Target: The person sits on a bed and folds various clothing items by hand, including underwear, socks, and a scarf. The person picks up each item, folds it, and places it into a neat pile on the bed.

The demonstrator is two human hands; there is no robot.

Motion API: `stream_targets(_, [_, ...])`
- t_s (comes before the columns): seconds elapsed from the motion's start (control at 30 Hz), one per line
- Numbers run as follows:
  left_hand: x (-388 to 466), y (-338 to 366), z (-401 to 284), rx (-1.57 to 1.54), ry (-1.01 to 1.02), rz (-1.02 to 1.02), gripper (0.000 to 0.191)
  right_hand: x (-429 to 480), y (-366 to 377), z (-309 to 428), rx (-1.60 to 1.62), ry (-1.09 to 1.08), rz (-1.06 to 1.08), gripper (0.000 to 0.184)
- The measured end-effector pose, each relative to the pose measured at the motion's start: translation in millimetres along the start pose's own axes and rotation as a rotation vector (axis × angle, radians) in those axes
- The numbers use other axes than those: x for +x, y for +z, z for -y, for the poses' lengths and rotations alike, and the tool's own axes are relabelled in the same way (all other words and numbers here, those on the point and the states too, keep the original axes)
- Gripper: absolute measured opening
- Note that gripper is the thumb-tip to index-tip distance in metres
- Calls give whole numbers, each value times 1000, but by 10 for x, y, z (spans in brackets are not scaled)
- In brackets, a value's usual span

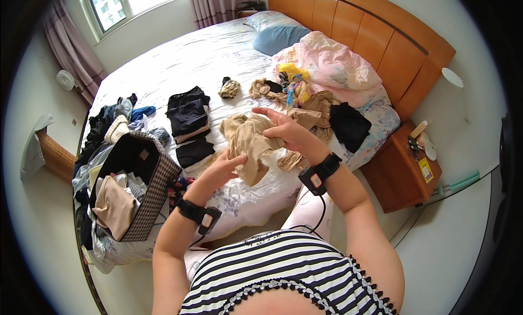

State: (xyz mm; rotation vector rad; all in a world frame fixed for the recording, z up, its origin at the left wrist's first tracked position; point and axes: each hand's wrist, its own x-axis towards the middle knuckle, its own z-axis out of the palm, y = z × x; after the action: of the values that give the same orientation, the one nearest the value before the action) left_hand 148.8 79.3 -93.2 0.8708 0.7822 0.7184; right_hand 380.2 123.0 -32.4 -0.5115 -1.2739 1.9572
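A crumpled beige garment (251, 145) of thin cloth hangs between my two hands above the bed. My left hand (222, 168) grips its lower left side, thumb on top. At its upper right, my right hand (288, 131) pinches the cloth between thumb and fingers, with the index finger stretched out. Left of the garment lies a stack of folded dark clothes (188, 115), and a folded black piece (195, 152) sits just below it. More loose beige clothing (320, 111) lies beyond my right hand, beside a black garment (349, 126).
A houndstooth storage box (153, 200) holding folded clothes stands at the bed's left, against a heap of dark clothes (100, 129). A small rolled bundle (229, 88) lies farther back. Colourful scarves (297, 84) rest by a pink quilt (331, 64). A wooden nightstand (388, 176) is at the right.
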Motion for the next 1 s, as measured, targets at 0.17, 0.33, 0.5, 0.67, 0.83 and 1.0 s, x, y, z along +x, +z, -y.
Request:
stream_targets(0.17, [-181, -302, 144, -358, 152, -474, 24, 107, -8, -261, 50, 141, -89, 47])
stream_targets(0.33, [-648, -551, 6, -638, 366, 120, 52, 53, 19, -368, 117, 102, 225, 54])
stream_targets(0.5, [-754, -533, -15, -50, 439, -149, 48, 196, 117, -402, -23, 33, 94, 46])
stream_targets(0.67, [-632, -726, 82, 201, 319, -593, 22, 349, -11, -560, -497, 50, -320, 21])
stream_targets(0.83, [-591, -792, 134, -324, 305, -294, 41, 423, -61, -789, -624, -254, -397, 31])
stream_targets(1.0, [-605, -563, 143, -648, 279, 96, 54, 469, 200, -902, -629, -327, -503, 24])
